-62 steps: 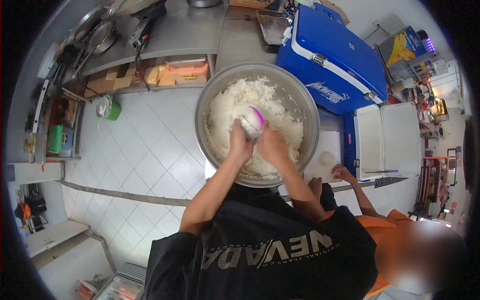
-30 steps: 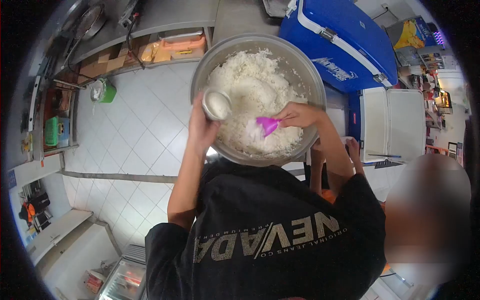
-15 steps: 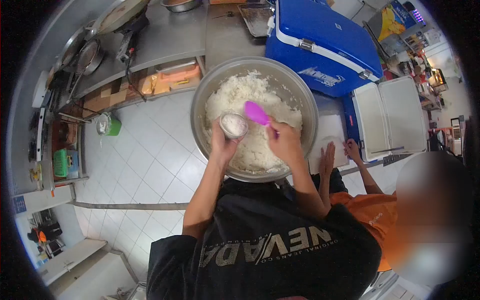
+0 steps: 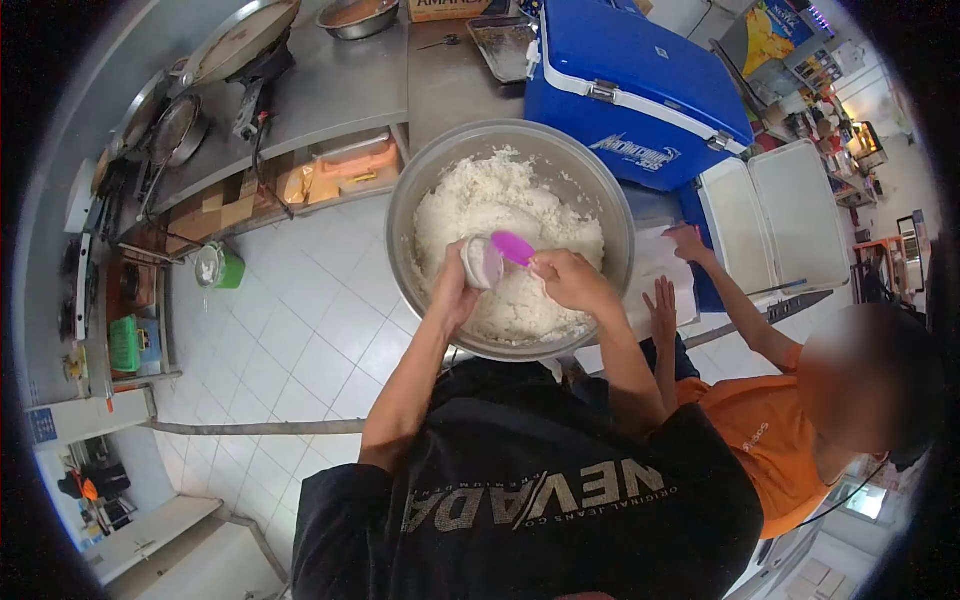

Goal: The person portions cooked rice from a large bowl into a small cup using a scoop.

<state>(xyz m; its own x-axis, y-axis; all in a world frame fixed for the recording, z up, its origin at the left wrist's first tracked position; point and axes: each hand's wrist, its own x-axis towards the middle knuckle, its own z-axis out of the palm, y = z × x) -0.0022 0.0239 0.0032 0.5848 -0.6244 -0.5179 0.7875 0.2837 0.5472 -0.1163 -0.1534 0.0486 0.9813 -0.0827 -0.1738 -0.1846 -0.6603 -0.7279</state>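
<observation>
A large metal pot point(image 4: 603, 187) full of white cooked rice point(image 4: 500, 195) stands in front of me. My left hand point(image 4: 455, 292) is wrapped round a small clear cup point(image 4: 484, 264), tilted to the right above the rice. Its contents are hard to make out from this angle. In my right hand point(image 4: 575, 282) is a bright pink rice paddle point(image 4: 512, 247), gripped by its handle. The paddle's blade lies at the cup's rim, seemingly touching it. Both hands are over the pot.
Behind the pot stands a blue cooler point(image 4: 640, 90), beside an open white-lined cooler point(image 4: 740, 230). At the right, a co-worker in an orange shirt point(image 4: 750, 430) has both hands over a pale sheet point(image 4: 655, 265). Pans point(image 4: 180, 130) line the left counter; a green bucket point(image 4: 230, 270) stands below.
The cup has tipped from upright toward the right. The pink paddle has come to the cup's rim. One of the co-worker's hands has moved farther from their body.
</observation>
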